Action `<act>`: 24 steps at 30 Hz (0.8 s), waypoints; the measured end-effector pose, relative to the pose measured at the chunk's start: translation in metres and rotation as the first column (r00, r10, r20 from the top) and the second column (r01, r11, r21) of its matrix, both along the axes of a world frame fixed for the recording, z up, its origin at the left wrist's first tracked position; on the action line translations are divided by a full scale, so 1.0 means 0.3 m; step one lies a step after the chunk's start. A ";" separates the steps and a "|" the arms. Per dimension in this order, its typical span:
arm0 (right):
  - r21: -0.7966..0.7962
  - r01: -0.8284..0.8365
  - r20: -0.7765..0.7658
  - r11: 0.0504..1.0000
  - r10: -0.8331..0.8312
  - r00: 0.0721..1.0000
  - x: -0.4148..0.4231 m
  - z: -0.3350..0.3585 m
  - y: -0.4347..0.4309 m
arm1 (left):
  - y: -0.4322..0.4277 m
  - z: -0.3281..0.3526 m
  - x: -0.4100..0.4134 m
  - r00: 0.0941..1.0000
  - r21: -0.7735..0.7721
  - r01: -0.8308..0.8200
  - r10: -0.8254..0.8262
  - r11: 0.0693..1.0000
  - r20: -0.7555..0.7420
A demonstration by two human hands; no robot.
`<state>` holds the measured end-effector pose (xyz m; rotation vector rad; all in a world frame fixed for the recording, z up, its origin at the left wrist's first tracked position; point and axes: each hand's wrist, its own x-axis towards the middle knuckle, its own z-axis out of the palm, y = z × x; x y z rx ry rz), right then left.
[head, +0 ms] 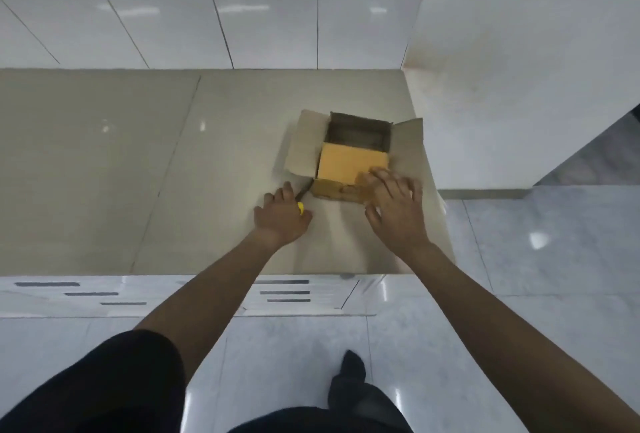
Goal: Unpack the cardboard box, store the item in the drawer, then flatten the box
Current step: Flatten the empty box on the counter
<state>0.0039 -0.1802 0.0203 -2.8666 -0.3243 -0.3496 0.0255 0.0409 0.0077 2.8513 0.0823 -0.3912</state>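
A small cardboard box (351, 162) stands on the beige countertop (138, 173) near its right end. Its side flaps are spread out left and right, and the near flap slopes over the opening, so the inside is mostly hidden. My left hand (282, 221) lies on the counter just left of the box, closed around a yellow-handled cutter (300, 206) whose dark blade end points toward the box's near left corner. My right hand (394, 204) rests with spread fingers on the near right corner of the box.
A white tiled wall rises behind the counter. A white pillar (519, 69) stands right of the box. Drawer fronts with slot handles (284, 292) run below the counter's front edge. My dark trousers and a foot (349, 384) show on the grey floor.
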 end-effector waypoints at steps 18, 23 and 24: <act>0.138 -0.115 0.006 0.984 0.116 0.993 0.147 0.164 -0.116 | -0.053 -0.030 -0.036 0.966 0.420 0.093 -0.184 0.903 0.182; 0.357 -0.044 -0.216 0.933 0.128 0.968 0.218 0.260 -0.144 | 0.004 -0.017 0.010 0.978 0.298 0.045 -0.102 0.954 0.179; 0.341 -0.029 -0.251 0.940 0.120 0.961 0.226 0.263 -0.138 | 0.017 -0.009 0.019 0.984 0.246 0.015 -0.058 0.969 0.169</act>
